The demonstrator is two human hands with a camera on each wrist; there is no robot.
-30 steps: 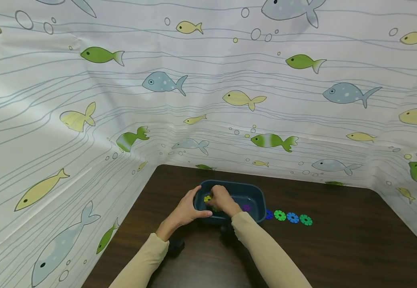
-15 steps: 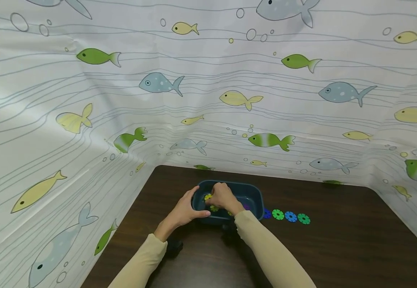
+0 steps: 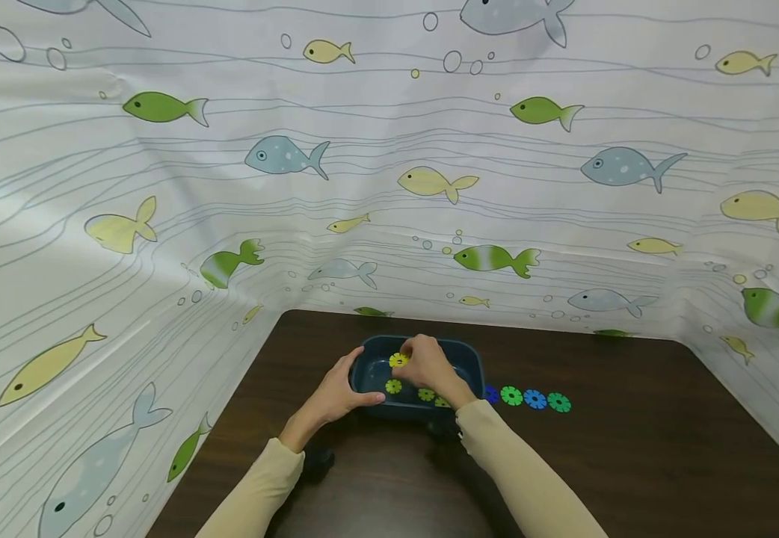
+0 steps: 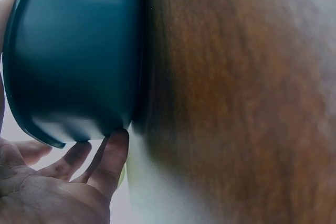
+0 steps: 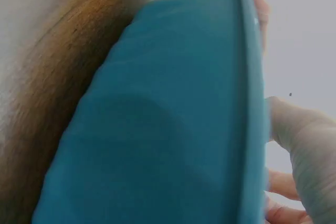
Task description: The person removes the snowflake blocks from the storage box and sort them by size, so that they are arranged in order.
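the left hand (image 3: 336, 392) is bent round the near-left end of a dark blue bin (image 3: 374, 371), thumb over the near rim, fingertips against the outer wall. over the bin, the right hand (image 3: 428, 368) has its fingers drawn in, pinching a yellow notched disc (image 3: 397, 361) at its left side. nearer the person than that hand, yellow-green discs (image 3: 393, 386) lie in the bin, some partly covered by the right wrist. to its right, outside the bin, four blue and green discs (image 3: 511, 395) line the surface (image 3: 632, 433).
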